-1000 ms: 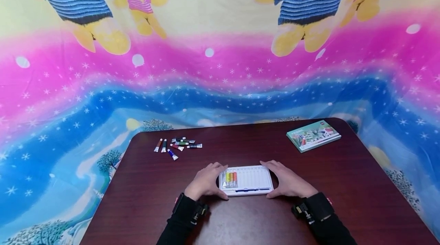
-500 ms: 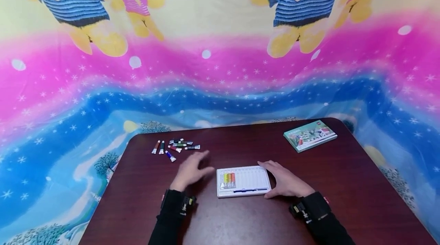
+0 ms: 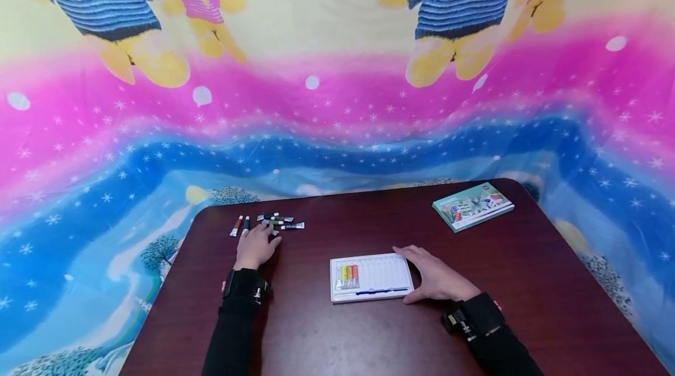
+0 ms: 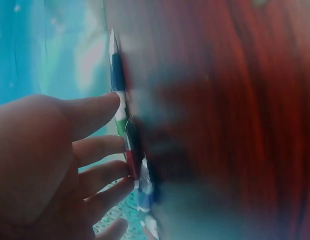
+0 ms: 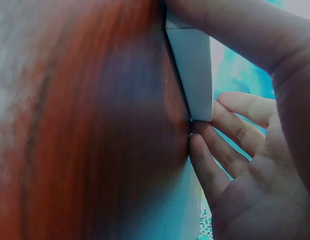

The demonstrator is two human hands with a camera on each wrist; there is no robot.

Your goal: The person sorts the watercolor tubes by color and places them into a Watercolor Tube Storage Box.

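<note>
My left hand (image 3: 255,247) reaches over a group of small paint tubes at the back left, fingers loosely extended. In the left wrist view its thumb and fingertips are right at a red-banded tube (image 4: 131,162) and a tube with a dark blue band (image 4: 117,72). A blue tube (image 4: 145,195) lies close by. My right hand (image 3: 440,276) holds the right end of a white paint tray (image 3: 377,270), thumb at the front corner and fingers at the back. Yellow to orange-red tubes (image 3: 348,273) fill the tray's left slots; a blue-handled paintbrush (image 3: 382,291) lies along its front.
A green illustrated box (image 3: 473,207) lies at the back right of the dark wooden table (image 3: 348,341). A brown tube (image 3: 237,225) and a dark tube (image 3: 293,226) flank the left hand. A patterned cloth (image 3: 316,130) hangs behind the table.
My left hand has let go of the tray's left end and moved left and away from me to the loose tubes. The right hand stays on the tray.
</note>
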